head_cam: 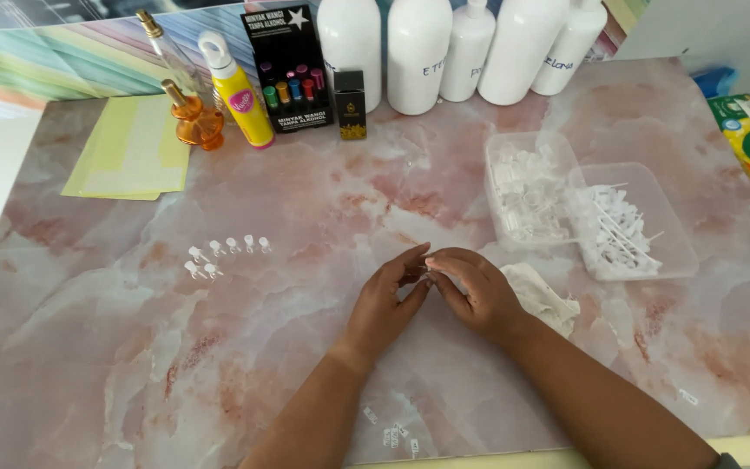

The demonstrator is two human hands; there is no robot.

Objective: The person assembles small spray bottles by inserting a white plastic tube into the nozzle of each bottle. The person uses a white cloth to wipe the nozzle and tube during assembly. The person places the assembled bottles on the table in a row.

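Both forearms bare — no sleeves; dark band at right wrist (726,460).

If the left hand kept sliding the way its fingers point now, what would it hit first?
The left hand points up and to the right, fingertips meeting the right hand around a tiny clear piece. So it would meet the right hand's fingers at once; beyond those lies the clear tray of small white parts, though depth is hard to judge.

My table (305,365) is pink marble-patterned. I see white bottles (418,52), a yellow bottle (240,95) with a pink heart, an amber flask (197,122), pale yellow sheets (132,152) and a black box (292,69).
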